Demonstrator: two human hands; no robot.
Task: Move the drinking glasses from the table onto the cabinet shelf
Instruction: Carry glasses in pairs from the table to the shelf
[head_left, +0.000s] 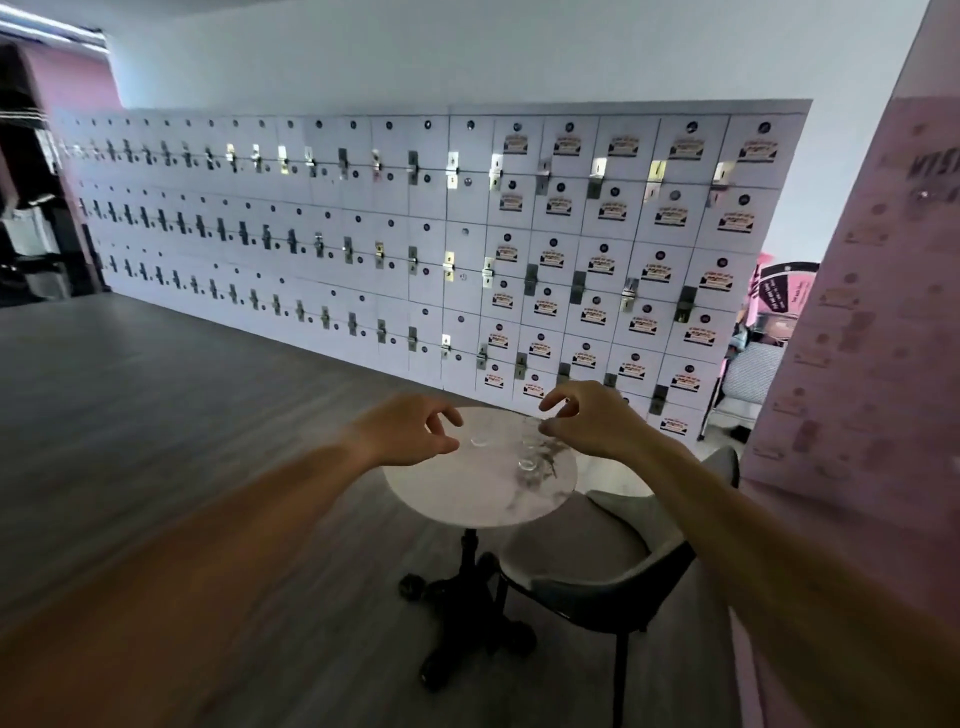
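Note:
A small round marble table stands in front of me on a black pedestal. Clear drinking glasses rest on it: one near the far left of the top, one at the far right and one just in front of that. My left hand hovers above the table's left edge, fingers curled apart, holding nothing. My right hand hovers over the far right glass with thumb and fingers spread around it; whether it touches the glass is unclear.
A grey padded chair is tucked under the table's right side. A long wall of white lockers runs behind. A pink panel stands close on the right. Dark wood floor stretches to the left.

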